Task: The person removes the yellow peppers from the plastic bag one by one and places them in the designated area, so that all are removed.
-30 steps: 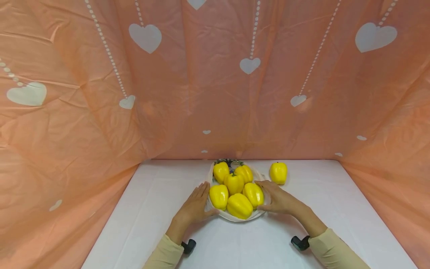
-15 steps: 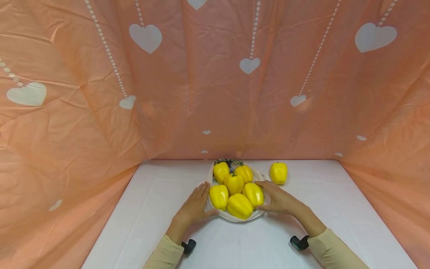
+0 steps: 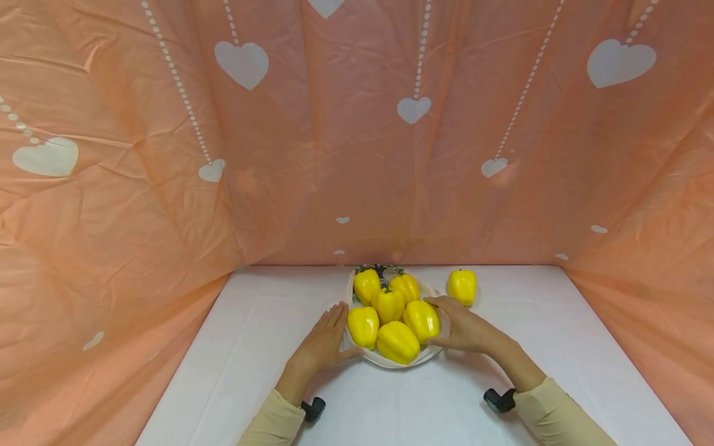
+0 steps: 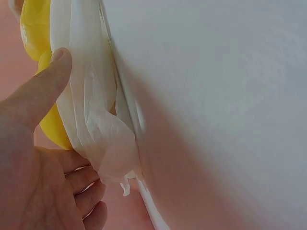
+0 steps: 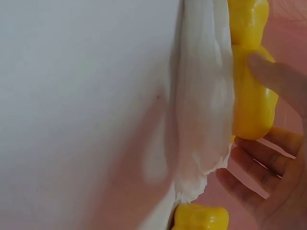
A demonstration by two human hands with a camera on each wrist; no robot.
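Observation:
Several yellow bell peppers (image 3: 388, 304) lie together on a thin whitish bag (image 3: 390, 362) with a dark leafy print at its far edge. My left hand (image 3: 320, 341) rests against the bag's left side, fingers nearly straight; in the left wrist view its thumb (image 4: 60, 64) lies at the bag's edge. On the other side, my right hand (image 3: 468, 328) holds the right front bell pepper (image 3: 421, 322) between thumb and fingers. The right wrist view shows the thumb on that yellow bell pepper (image 5: 252, 96), with the fingers spread around its far end.
Another yellow bell pepper (image 3: 462, 287) stands apart on the white table (image 3: 262, 310), just beyond my right hand. An orange curtain (image 3: 362, 155) with white hearts rises behind the table and along both sides. Dark wrist cameras (image 3: 313, 409) hang below the wrists.
My right hand has shifted slightly, and the right front bell pepper has moved a little away from me with it. The left hand and the other peppers stay put.

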